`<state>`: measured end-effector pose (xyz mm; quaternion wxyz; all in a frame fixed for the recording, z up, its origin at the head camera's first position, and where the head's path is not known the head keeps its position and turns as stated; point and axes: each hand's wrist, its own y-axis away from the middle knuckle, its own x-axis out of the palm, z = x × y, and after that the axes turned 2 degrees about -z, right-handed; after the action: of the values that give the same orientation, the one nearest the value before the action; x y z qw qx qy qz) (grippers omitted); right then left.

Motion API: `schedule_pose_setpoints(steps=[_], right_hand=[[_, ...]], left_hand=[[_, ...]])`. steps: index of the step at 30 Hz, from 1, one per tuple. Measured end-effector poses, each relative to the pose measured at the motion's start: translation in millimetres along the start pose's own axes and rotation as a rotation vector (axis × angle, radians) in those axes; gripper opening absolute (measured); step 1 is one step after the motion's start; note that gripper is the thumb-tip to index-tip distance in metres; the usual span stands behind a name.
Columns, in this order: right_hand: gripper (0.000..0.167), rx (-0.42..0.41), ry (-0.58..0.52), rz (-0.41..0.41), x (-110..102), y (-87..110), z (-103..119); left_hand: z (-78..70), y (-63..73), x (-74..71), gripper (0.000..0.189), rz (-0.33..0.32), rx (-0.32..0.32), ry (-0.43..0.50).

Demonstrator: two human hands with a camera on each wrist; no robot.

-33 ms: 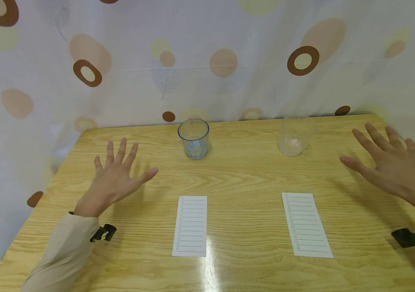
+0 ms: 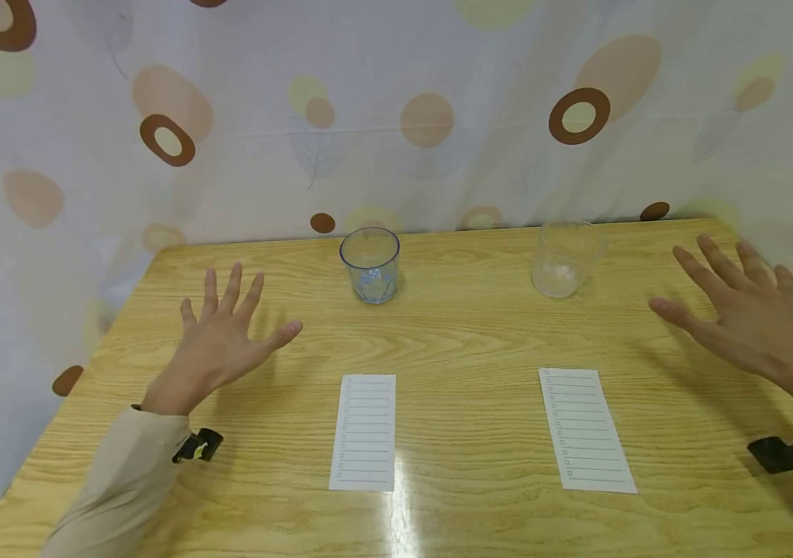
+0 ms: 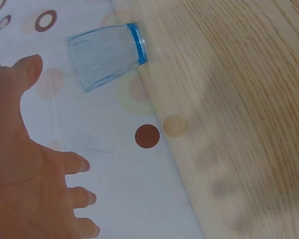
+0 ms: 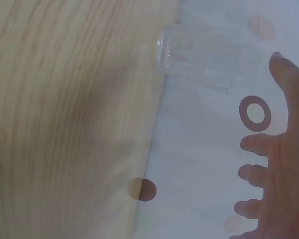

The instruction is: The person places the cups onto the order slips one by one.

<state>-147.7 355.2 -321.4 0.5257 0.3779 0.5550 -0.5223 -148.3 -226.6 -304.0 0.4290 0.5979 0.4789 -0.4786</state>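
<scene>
My left hand (image 2: pixel 218 345) hovers over the left part of the table with its fingers spread, holding nothing. On the other side, my right hand (image 2: pixel 752 318) is spread too and touches nothing. A bluish clear glass cup (image 2: pixel 370 267) stands upright near the far edge, right of the left hand; the left wrist view shows the same cup (image 3: pixel 107 55) beyond the thumb. Left of the right hand, a colorless clear cup (image 2: pixel 560 263) stands upright, with what looks like a handle; it shows faintly as a clear cup (image 4: pixel 202 57) in the right wrist view.
Two white checklist slips lie flat on the wooden table (image 2: pixel 466 333): the left slip (image 2: pixel 366 434) is nearly straight, the right slip (image 2: pixel 586 430) slightly slanted. A patterned curtain (image 2: pixel 368 170) hangs right behind the table's far edge.
</scene>
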Motion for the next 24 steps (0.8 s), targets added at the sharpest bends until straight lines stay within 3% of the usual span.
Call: schedule_pose_setpoints(steps=[14, 19, 24], right_hand=[[0.083, -0.015, -0.051, 0.002, -1, 0.0, 6], [0.082, -0.05, -0.122, -0.006, 0, 3.0, 24], [0.081, -0.135, -0.193, -0.026, 3, 11.6, 55]], left_hand=[[1.2, 0.7, -1.1, 0.096, -0.003, 0.029, 0.021], [0.8, -0.5, -2.6, 0.096, -0.024, 0.058, 0.086], [-3.0, -4.8, -4.2, 0.097, -0.051, 0.078, 0.205]])
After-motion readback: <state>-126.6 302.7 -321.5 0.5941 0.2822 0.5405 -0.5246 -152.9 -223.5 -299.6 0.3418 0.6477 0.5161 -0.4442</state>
